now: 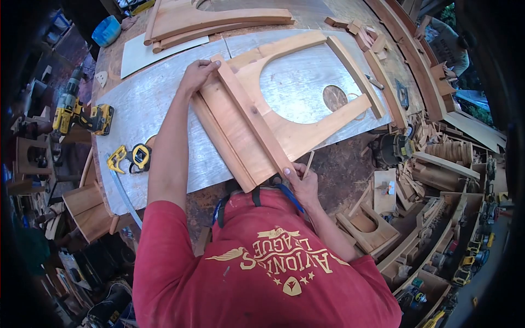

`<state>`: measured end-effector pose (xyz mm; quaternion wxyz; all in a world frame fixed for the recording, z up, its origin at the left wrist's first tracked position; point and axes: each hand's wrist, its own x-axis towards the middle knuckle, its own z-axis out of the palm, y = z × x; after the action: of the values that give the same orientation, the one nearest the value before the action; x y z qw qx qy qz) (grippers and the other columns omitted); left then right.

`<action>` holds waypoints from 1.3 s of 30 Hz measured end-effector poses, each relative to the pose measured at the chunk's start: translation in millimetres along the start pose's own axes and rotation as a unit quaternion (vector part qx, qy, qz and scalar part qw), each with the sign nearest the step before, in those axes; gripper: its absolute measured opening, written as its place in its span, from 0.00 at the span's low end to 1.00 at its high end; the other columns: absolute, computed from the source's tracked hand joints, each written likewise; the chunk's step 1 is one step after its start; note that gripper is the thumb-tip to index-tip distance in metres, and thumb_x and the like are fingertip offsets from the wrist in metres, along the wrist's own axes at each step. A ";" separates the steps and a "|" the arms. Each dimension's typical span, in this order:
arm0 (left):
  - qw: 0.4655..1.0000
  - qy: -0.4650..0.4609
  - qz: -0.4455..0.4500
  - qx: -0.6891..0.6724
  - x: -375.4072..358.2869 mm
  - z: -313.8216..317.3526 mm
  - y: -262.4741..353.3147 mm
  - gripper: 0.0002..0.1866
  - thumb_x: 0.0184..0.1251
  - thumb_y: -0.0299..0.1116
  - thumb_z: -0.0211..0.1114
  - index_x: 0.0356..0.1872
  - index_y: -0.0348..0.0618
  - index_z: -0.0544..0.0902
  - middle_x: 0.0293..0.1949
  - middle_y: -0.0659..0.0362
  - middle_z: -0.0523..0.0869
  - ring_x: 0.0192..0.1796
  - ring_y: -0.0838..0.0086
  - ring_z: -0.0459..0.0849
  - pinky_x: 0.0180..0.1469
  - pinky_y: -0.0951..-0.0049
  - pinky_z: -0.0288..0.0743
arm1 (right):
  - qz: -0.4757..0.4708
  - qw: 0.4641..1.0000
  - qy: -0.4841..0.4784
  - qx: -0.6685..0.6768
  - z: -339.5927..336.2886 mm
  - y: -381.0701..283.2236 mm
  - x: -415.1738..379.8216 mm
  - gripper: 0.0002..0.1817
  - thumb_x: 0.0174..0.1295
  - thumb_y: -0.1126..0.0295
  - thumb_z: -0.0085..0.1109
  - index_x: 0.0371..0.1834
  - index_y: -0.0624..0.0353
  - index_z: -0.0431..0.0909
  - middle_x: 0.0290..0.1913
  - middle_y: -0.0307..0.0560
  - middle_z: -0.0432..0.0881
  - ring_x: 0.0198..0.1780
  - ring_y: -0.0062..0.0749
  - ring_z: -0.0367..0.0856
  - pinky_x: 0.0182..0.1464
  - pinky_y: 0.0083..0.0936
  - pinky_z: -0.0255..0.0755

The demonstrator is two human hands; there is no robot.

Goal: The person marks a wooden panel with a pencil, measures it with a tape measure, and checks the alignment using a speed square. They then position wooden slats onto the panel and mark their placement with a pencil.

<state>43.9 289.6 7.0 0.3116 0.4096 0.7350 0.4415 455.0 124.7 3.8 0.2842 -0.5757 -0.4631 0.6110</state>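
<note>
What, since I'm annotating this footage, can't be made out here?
All in the head view:
Underside of the long wooden strip: faces away from the camera.
Tape measure's right side: behind the left forearm.
Upper wooden frame's far part: cut off by the top edge.
Drill's lettering: too small.

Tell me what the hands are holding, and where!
A long wooden strip: the left hand has its far end, the right hand its near end, plus a thin stick.

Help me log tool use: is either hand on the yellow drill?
No, the left hand and right hand are at opposite ends of a long wooden strip, and the yellow drill lies apart from both.
</note>
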 end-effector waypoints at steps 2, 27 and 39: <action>1.000 -0.002 0.003 -0.009 2.3 0.9 -4.3 0.39 0.59 0.58 0.77 0.55 0.28 0.84 0.52 0.44 0.89 0.57 0.61 0.86 0.62 0.65 0.77 | -0.004 1.000 0.001 0.013 1.7 -1.9 -1.2 0.24 0.67 0.60 0.72 0.54 0.73 0.82 0.43 0.46 0.89 0.43 0.22 0.85 0.47 0.20 0.78; 1.000 0.008 0.021 -0.010 2.3 1.3 -6.3 0.35 0.60 0.56 0.77 0.54 0.31 0.85 0.51 0.46 0.89 0.55 0.64 0.86 0.61 0.66 0.78 | 0.006 0.999 -0.005 0.031 2.5 -9.0 -3.5 0.25 0.67 0.62 0.72 0.55 0.75 0.81 0.47 0.51 0.89 0.46 0.27 0.87 0.51 0.23 0.80; 1.000 0.004 0.018 -0.006 4.3 0.8 -9.0 0.36 0.58 0.56 0.78 0.55 0.32 0.85 0.50 0.47 0.90 0.54 0.65 0.87 0.59 0.67 0.79 | -0.037 0.998 0.009 0.049 5.7 -1.4 -2.5 0.25 0.65 0.55 0.74 0.51 0.68 0.84 0.27 0.31 0.80 0.21 0.09 0.67 0.22 0.14 0.58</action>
<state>39.6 291.2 -1.9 0.3027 0.4195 0.7261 0.4530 449.6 121.7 5.6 0.3384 -0.5491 -0.4509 0.6170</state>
